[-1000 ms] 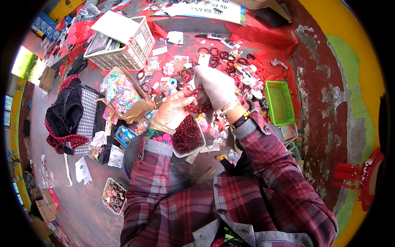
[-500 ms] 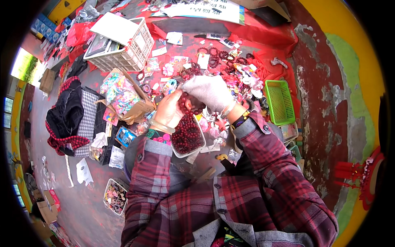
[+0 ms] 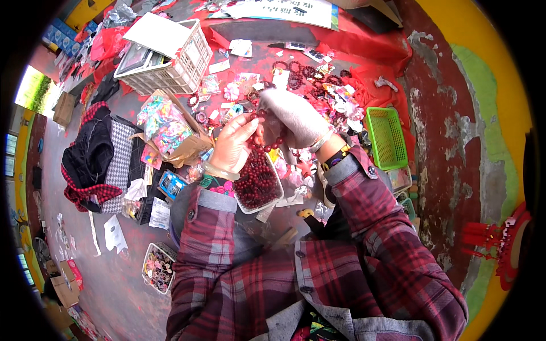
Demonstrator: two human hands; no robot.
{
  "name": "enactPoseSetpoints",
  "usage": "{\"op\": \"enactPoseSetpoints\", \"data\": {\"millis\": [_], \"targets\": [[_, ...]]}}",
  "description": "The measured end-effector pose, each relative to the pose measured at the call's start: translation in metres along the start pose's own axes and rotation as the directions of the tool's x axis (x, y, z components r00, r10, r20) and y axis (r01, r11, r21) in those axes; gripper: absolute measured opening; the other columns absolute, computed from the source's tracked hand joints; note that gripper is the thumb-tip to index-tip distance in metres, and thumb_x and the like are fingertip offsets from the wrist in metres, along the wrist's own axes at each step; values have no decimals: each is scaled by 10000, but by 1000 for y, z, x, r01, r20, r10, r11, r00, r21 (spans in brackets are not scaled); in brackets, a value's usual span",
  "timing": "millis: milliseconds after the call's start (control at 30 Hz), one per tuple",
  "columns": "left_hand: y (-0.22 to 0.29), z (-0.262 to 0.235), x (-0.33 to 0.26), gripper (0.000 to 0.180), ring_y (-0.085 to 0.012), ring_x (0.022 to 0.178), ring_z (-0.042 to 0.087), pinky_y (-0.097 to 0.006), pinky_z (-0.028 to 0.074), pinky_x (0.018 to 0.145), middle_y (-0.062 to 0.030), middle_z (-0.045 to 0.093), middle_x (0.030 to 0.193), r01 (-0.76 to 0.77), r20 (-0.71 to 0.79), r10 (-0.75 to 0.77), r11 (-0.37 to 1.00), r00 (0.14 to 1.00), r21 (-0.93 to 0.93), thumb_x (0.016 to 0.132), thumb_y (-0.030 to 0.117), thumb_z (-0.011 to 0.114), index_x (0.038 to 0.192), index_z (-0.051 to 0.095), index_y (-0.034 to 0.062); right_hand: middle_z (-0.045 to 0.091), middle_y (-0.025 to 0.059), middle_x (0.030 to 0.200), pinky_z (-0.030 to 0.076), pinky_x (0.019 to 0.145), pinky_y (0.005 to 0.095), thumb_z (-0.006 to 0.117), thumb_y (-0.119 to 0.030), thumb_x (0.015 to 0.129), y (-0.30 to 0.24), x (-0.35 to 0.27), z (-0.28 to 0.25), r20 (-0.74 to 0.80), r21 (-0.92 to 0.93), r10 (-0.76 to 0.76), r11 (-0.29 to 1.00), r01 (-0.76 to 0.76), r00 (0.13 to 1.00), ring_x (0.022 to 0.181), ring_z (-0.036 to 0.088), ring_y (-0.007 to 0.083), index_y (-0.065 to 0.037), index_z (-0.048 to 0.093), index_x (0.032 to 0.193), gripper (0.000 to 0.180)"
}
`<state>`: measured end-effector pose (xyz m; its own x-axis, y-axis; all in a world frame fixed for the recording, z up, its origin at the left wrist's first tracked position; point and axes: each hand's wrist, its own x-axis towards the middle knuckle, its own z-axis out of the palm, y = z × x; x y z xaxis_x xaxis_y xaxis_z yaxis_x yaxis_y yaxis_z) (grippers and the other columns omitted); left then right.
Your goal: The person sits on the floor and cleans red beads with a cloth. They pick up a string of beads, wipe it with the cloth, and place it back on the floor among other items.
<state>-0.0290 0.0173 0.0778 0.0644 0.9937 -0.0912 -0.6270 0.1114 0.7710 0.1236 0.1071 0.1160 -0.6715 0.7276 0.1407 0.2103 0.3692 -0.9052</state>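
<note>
A dark red bead bracelet (image 3: 266, 148) hangs between my two hands, over a white basket. My bare left hand (image 3: 232, 144), with a pale bangle at the wrist, pinches the bracelet between thumb and fingers. A whitish glove covers my right hand (image 3: 298, 120); its fingers curve down at the bracelet's other side, and the fingertips are partly hidden. Below them, the white basket (image 3: 278, 198) holds a heap of dark red bead strings (image 3: 256, 184). More dark red bead bracelets (image 3: 296, 79) lie on the floor beyond my hands, among hair ornaments.
A green basket (image 3: 387, 139) stands at the right. To the left are a cardboard box (image 3: 190, 149) of colourful packets, a white crate (image 3: 187, 62) and a houndstooth case (image 3: 122, 162) with dark clothing over it. A small basket of trinkets (image 3: 158, 268) sits lower left.
My right hand has shifted slightly right and tilted, opening a gap from my left hand. The bracelet now spans between them. My left hand has moved a little left.
</note>
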Motion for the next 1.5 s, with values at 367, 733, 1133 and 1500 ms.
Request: {"op": "enactPoseSetpoints", "data": {"millis": [367,733,1133,1500], "targets": [[-7,-3,-1,164,-150,662,545,-301,470,627,-59,566,758,27,-61,-33,994,998,-104,925,173,491,971,551,27,610,28,742,488,577,345,494,-161,786,-10,-4,8,192,-567,-245,763,311,950,756,629,225,-127,568,867,115],[-5,-2,0,161,-170,790,570,-309,475,739,-57,593,908,163,-31,-166,982,986,-90,851,43,569,1008,554,11,583,108,725,488,560,333,473,-159,820,-29,-10,4,-57,-68,240,968,-243,969,659,628,247,-66,563,851,134],[-7,-7,2,159,-149,769,565,-324,477,733,-45,615,915,-63,-76,50,983,996,-174,898,126,533,1025,579,42,591,106,702,467,567,340,483,-149,823,8,-2,8,-127,-193,34,980,-58,991,645,610,235,-89,521,842,74],[-7,-6,-1,198,-133,666,532,-273,439,644,-45,563,755,51,-30,-51,999,998,-4,929,203,491,959,564,21,577,57,705,504,488,267,484,-128,819,-21,-4,7,166,-287,-14,956,62,986,607,627,159,-85,548,876,96]]}}
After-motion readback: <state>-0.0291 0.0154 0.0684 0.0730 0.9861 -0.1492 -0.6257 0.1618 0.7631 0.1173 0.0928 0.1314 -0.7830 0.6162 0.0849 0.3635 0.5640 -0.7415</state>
